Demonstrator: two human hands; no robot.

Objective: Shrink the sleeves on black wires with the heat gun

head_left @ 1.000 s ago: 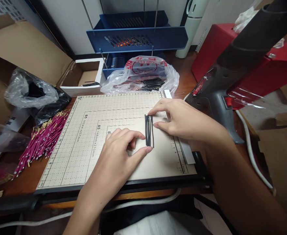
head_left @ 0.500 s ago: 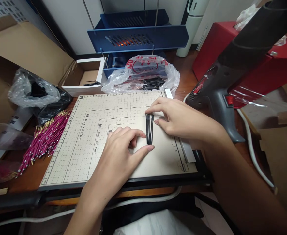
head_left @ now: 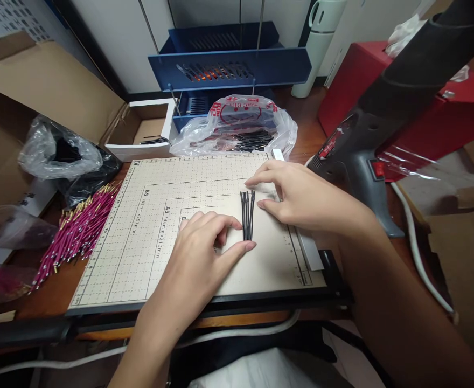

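Left hand [head_left: 199, 253] covers the black wires' [head_left: 247, 215] lower ends, thumb and forefinger pinching them. Right hand [head_left: 301, 196] pinches their tops. Bare gridded cutting board [head_left: 148, 226] spreads leftward.

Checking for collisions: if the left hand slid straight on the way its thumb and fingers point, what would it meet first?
Probably the right hand; the left hand already touches the black tubes between them.

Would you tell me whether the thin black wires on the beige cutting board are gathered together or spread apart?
Gathered: the thin black wires lie side by side in one tight row, between the left hand and the right hand.
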